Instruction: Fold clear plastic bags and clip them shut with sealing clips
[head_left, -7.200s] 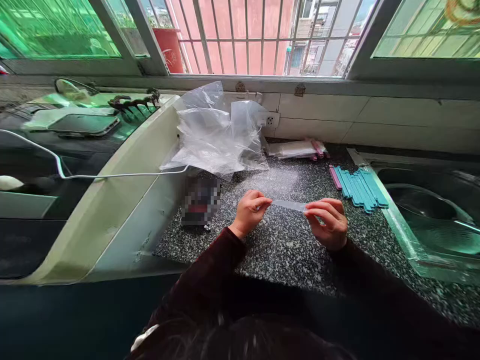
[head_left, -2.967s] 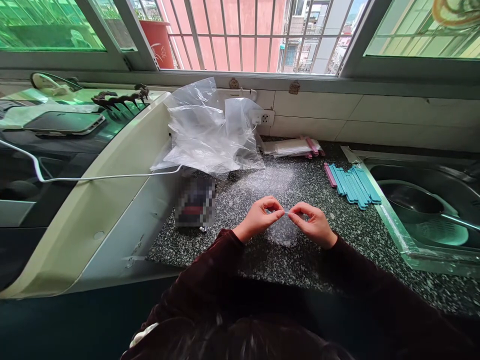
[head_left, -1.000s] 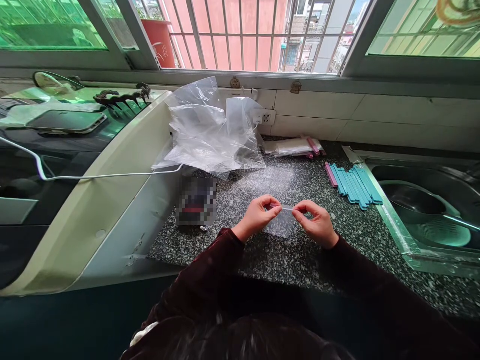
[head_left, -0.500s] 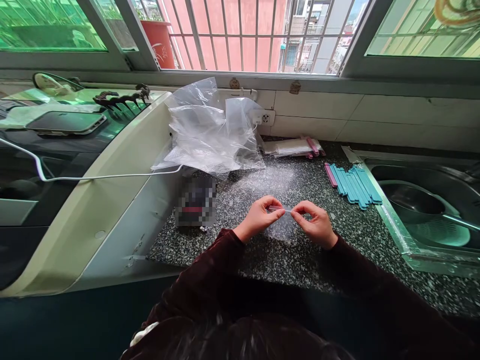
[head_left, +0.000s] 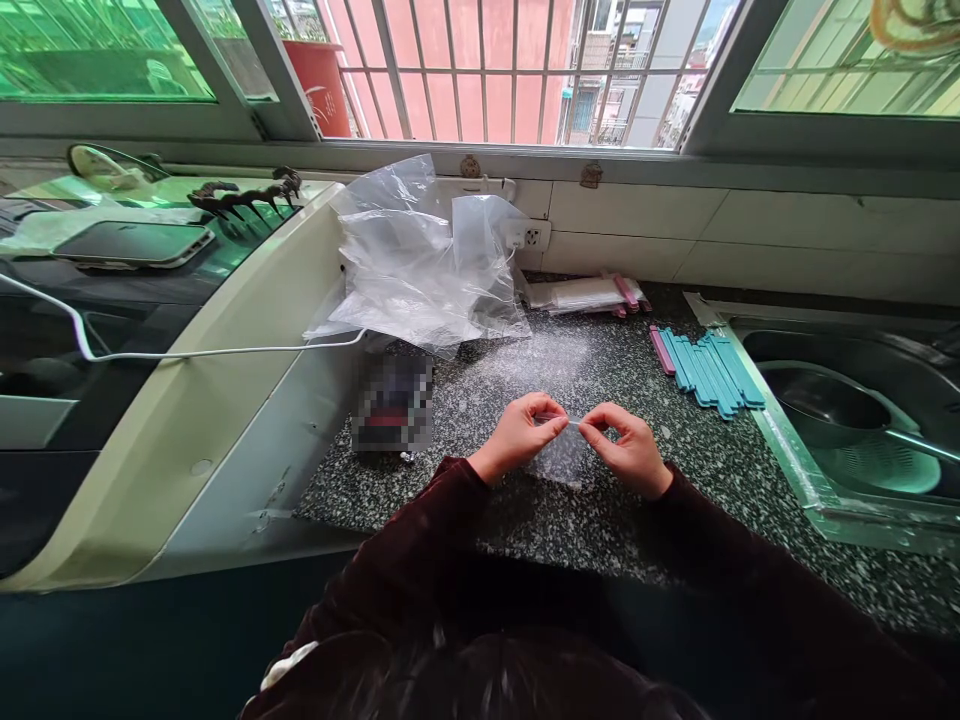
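Between my two hands hangs a small clear plastic bag (head_left: 556, 462), its top edge pinched and its body draped toward the speckled counter (head_left: 600, 360). My left hand (head_left: 523, 432) closes thumb and forefinger on the left part of that edge. Close beside it, my right hand (head_left: 627, 446) pinches the right end, the fingertips a short gap from the left ones. The bag is see-through, so its outline is faint against the stone. To the right of my hands lies a row of flat turquoise strips (head_left: 712, 370) with a pink strip (head_left: 661, 350) at its left end.
A heap of large clear plastic bags (head_left: 420, 260) sits at the back left. Behind the counter's middle lies a packet (head_left: 577, 293) with pink strips. A blurred dark item (head_left: 391, 405) is left of my hands. The sink (head_left: 795, 480) holds a black pan (head_left: 821, 405).
Both hands keep their pinch on the bag's top edge. The fingertips have shifted very slightly; everything else stays where it was.
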